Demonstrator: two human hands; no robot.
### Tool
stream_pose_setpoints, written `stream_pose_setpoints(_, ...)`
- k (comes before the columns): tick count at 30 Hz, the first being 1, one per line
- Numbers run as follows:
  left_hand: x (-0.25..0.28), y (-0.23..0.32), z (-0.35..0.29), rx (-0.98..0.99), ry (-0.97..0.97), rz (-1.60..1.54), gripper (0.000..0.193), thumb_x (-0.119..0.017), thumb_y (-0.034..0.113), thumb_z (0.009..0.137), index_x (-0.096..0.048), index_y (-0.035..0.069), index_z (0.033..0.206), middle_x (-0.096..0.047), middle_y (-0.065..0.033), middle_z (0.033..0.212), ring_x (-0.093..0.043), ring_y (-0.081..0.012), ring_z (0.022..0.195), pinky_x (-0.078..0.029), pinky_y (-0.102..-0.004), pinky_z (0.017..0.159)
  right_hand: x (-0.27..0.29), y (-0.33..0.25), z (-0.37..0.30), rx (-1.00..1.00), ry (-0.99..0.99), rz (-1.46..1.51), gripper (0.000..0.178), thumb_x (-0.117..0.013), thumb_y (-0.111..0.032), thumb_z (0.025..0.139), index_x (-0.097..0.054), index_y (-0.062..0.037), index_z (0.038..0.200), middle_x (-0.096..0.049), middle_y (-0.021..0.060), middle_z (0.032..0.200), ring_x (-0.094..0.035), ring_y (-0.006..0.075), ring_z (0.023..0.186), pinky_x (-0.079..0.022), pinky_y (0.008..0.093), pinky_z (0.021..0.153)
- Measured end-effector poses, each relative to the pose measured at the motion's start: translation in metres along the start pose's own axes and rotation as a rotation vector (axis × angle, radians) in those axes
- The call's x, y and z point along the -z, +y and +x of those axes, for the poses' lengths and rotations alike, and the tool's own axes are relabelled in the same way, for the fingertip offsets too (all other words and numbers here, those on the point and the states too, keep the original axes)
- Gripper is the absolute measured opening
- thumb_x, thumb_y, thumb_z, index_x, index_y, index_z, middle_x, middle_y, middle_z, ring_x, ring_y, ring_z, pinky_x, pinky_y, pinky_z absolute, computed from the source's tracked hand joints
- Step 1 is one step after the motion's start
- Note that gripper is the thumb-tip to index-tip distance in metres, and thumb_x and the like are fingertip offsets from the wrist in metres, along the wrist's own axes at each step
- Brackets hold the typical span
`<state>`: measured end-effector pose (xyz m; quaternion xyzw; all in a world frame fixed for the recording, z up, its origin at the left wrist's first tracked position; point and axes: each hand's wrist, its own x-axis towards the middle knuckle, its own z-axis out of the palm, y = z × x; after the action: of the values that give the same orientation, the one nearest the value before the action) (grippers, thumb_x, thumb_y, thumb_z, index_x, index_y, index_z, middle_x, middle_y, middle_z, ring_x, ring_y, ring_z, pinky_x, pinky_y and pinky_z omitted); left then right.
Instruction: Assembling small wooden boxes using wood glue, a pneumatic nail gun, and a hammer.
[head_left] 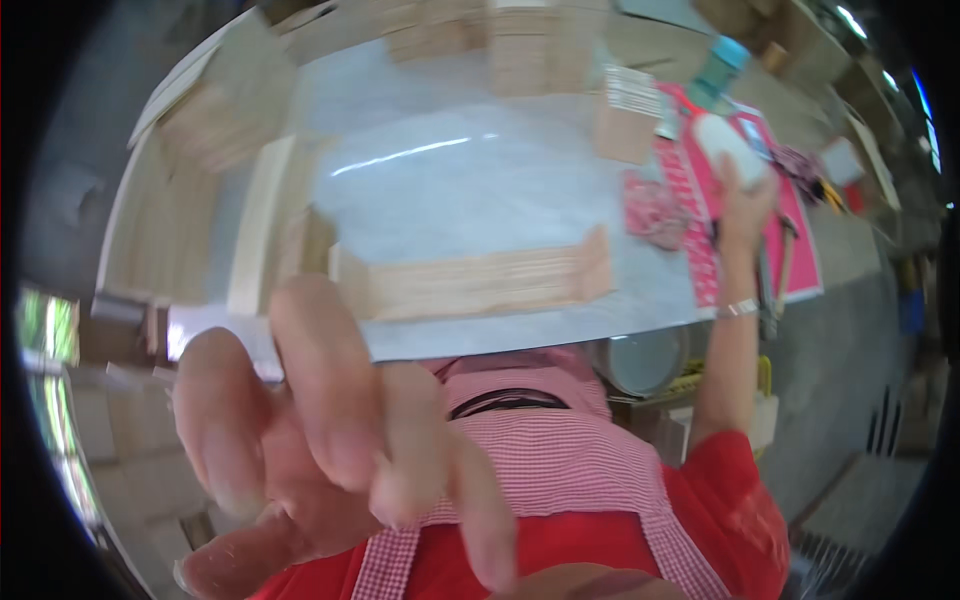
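Note:
My right hand (pixel 746 212) is wrapped round a white squeeze bottle (pixel 722 145) with a red nozzle, over a pink mat (pixel 800 255) at the table's right end. My left hand (pixel 320 410) is raised close in front of me, its fingers bent but apart, with nothing in them. Beyond its fingertips, near the table's front edge, lies a pale wooden piece (pixel 470 288) with a short upright at each end. A long board (pixel 262 225) stands left of that piece. Slight blur softens the picture.
Stacked wooden boards line the back (pixel 520 50) and left (pixel 165 215) of the light blue table (pixel 430 190). A wooden block (pixel 627 128), a crumpled pink cloth (pixel 655 208), a teal-capped bottle (pixel 716 75) and a hammer (pixel 785 265) are at the right. Below the front edge sits a round bucket (pixel 645 360).

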<state>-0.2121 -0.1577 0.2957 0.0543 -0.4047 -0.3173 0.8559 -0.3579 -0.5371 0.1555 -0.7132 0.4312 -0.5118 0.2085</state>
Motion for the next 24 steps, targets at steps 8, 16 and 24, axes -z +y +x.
stream_pose_setpoints(8,-0.010,0.062,-0.024,0.253,-0.179,-0.013,0.031,-0.070,0.022,0.091,-0.052,0.010,0.112,-0.041,-0.0078,0.106,-0.044,-0.0184,0.073,-0.062,-0.0410,0.059,-0.005,-0.108,-0.089,0.062,-0.237,0.832,0.050,-0.063,-0.032,0.096,-0.047,0.0050,0.126,-0.060,0.0176,0.113,-0.067,0.0270,0.090,-0.057,0.0376,0.074)
stream_pose_setpoints(16,0.009,0.078,-0.067,-0.111,-0.169,0.026,0.020,-0.066,0.015,0.089,-0.058,0.012,0.107,-0.043,-0.0044,0.104,-0.043,-0.0177,0.068,-0.061,-0.0443,0.066,-0.051,-0.181,-0.163,0.139,-0.676,0.806,0.061,-0.077,-0.028,0.084,-0.048,0.0012,0.128,-0.057,0.0123,0.115,-0.061,0.0201,0.100,-0.053,0.0305,0.082)
stream_pose_setpoints(24,0.000,0.119,-0.090,-0.089,-0.142,0.122,0.017,-0.067,0.015,0.088,-0.060,0.014,0.103,-0.043,-0.0035,0.104,-0.044,-0.0176,0.065,-0.060,-0.0436,0.069,-0.072,-0.209,-0.199,0.281,-0.865,0.665,0.058,-0.081,-0.020,0.079,-0.050,-0.0021,0.125,-0.056,0.0094,0.113,-0.060,0.0175,0.098,-0.051,0.0292,0.083)
